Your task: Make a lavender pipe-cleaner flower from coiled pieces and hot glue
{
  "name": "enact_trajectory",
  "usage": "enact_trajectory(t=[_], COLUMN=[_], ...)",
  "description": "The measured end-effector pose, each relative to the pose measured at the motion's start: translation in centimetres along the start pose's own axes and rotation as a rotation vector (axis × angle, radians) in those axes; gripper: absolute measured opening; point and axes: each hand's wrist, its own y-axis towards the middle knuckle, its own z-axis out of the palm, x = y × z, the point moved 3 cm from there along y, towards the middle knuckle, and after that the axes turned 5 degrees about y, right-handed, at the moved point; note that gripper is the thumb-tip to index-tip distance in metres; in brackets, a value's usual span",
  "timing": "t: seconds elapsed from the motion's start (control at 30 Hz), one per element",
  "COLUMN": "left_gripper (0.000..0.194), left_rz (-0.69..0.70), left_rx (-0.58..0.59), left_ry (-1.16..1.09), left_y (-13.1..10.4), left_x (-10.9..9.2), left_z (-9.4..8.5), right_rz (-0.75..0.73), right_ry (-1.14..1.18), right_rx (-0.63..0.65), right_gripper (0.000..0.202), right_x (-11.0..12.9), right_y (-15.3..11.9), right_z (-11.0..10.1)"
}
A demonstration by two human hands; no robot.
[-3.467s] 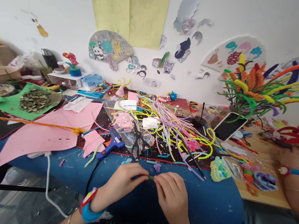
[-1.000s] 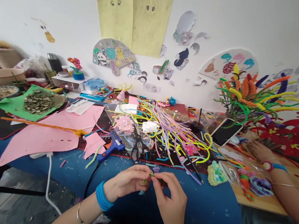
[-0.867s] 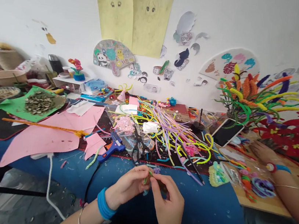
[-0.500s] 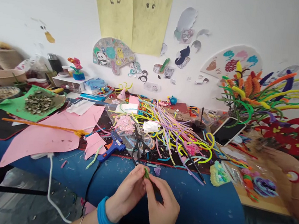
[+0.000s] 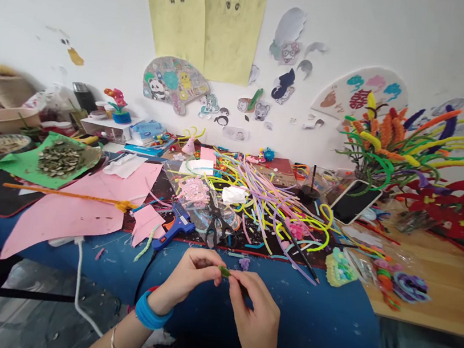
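Observation:
A small green piece is pinched between my two hands, over the front edge of the blue-covered table. My left hand, with a blue band at the wrist, holds its left end between thumb and fingers. On its right end, the fingertips of my right hand are closed. Just beyond my hands lie black scissors, a blue glue gun and a small purple fuzzy bit.
Pipe cleaners are heaped mid-table. Pink paper and seeds on green paper lie left. A phone leans before colourful stems on the right. A white cable hangs below the table's edge.
My left hand has moved left and turned, showing more of its back, while both hands keep the green piece. Another person's arm on the right has gone out of view.

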Motion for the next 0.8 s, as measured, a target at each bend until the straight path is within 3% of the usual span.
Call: enact_trajectory(t=[0.23,0.4,0.47,0.63,0.8], left_gripper=[0.020,0.018,0.023,0.029,0.024], left_rz=[0.129,0.289,0.270,0.067,0.086], left_rx=[0.039,0.022,0.023,0.032,0.099], left_ry=[0.225,0.563,0.583,0.578,0.700], left_y=[-0.5,-1.5,-1.8,-1.1,0.8], left_x=[-1.9,-3.0,-2.8,-1.4,-1.2], left_z=[-0.4,0.0,0.1,0.1,0.6], right_rz=[-0.051,-0.001,0.048,0.167,0.437], right_ry=[-0.052,-0.037,0.022,0.097,0.181], right_rx=[0.069,0.110,0.121,0.142,0.224], right_gripper=[0.016,0.017,0.017,0.014,0.024], right_x=[0.1,-0.2,-0.4,-1.8,-5.0], right_y=[0.1,-0.7,-1.1,-1.2,-0.2], right_z=[0.3,0.6,0.6,0.3,-0.6])
